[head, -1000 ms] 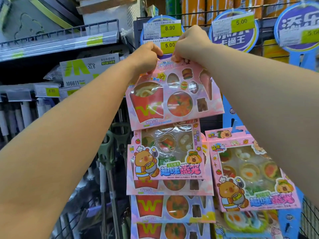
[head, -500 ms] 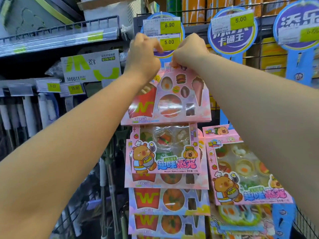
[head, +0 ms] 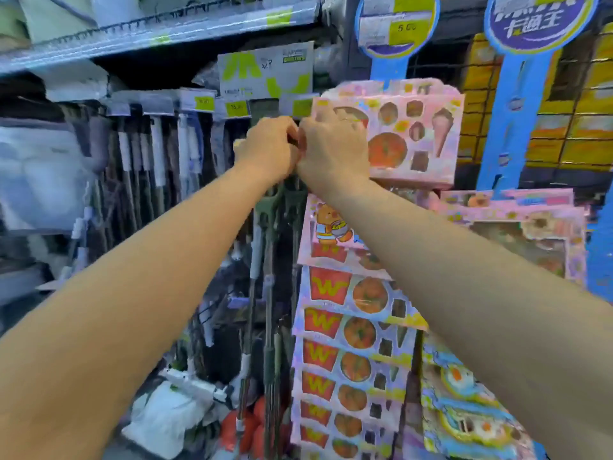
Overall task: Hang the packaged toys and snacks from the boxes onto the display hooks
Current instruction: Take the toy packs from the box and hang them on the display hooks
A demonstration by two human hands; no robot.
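Pink toy pack [head: 408, 134] with windows showing small food shapes hangs high on the display, right of the middle, under a round blue sign [head: 396, 44]. The right hand [head: 331, 151] is in front of the lower left part of this pack, with its fingers curled and its back toward the camera. The left hand [head: 267, 149] is just beside it and touches it, also with curled fingers. The picture is blurred and the fingertips are hidden, so I cannot tell if either hand grips the pack or something between them.

On the round sign a yellow price tag [head: 407, 27] reads 5.00. A second round sign [head: 534, 21] to the right carries the characters 卡通王. Below the pack hangs a bear pack [head: 331, 227], and under it a column of packs [head: 351, 330], each with a red box marked W. More pink packs [head: 520, 234] hang to the right, partly behind the right forearm. Left of the hands, long handles [head: 159, 154] hang in a row; one yellow tag [head: 236, 107] above them begins with 35. Higher up are a white and green box [head: 265, 71] and a wire shelf [head: 159, 31].
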